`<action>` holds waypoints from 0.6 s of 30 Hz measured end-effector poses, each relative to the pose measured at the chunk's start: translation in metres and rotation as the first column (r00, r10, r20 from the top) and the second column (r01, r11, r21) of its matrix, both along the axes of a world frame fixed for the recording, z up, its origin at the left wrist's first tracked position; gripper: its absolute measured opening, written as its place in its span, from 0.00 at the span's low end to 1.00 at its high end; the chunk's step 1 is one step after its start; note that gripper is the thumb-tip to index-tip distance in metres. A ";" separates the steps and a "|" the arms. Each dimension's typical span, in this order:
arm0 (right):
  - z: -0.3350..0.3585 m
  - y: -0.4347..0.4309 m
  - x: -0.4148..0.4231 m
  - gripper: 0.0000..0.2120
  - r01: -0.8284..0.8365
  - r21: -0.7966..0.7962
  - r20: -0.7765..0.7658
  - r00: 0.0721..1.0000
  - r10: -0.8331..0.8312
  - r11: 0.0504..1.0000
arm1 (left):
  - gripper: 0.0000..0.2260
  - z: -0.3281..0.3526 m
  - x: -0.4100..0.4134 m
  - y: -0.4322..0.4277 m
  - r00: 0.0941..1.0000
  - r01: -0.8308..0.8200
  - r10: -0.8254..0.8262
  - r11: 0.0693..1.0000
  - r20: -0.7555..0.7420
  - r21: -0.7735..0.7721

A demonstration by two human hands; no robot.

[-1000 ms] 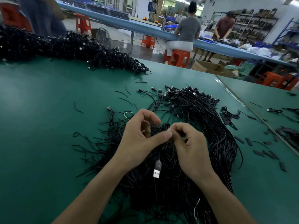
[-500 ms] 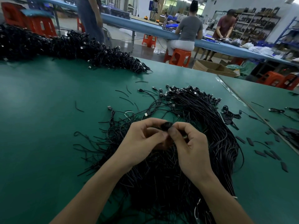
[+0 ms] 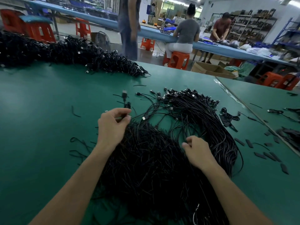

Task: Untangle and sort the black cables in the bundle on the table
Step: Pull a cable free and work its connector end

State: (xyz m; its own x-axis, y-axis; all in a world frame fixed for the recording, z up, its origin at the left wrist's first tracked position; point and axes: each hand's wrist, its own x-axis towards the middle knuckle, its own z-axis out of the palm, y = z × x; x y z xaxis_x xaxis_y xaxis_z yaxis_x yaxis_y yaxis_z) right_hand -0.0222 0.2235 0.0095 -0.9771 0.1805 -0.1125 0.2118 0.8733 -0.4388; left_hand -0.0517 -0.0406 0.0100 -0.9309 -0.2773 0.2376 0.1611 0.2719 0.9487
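A big tangled bundle of black cables [image 3: 151,161] lies on the green table [image 3: 40,111] in front of me. To its right, a combed sheaf of cables [image 3: 209,117] curves away, its plugs fanned at the far end. My left hand [image 3: 112,127] pinches one black cable [image 3: 125,99] whose blurred plug end sticks up above the fingers. My right hand [image 3: 196,148] rests on the bundle's right side with fingers curled round a few strands.
A long heap of black cables [image 3: 68,54] runs along the table's far left. Small black ties and flat pieces [image 3: 263,155] are scattered at the right. A seam [image 3: 253,109] divides off a second table. People work at a blue bench [image 3: 211,46] behind.
My hands, joined over the bundle's middle before, have parted. The left hand went up and left with a cable; the right dropped to the bundle's right side.
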 end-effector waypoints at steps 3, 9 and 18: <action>-0.014 0.005 -0.013 0.12 0.083 0.085 0.072 0.993 -0.089 0.993 | 0.12 -0.008 -0.029 -0.015 0.994 -0.063 0.081 0.970 0.068 -0.234; -0.022 0.013 -0.024 0.08 0.189 0.048 0.068 0.979 -0.192 0.981 | 0.15 -0.023 -0.053 -0.029 0.934 0.044 0.144 0.863 0.327 -0.503; -0.021 0.008 -0.038 0.14 0.326 -0.247 0.106 0.945 -0.309 0.912 | 0.18 -0.019 -0.037 -0.023 0.938 0.040 0.191 0.769 0.289 -0.638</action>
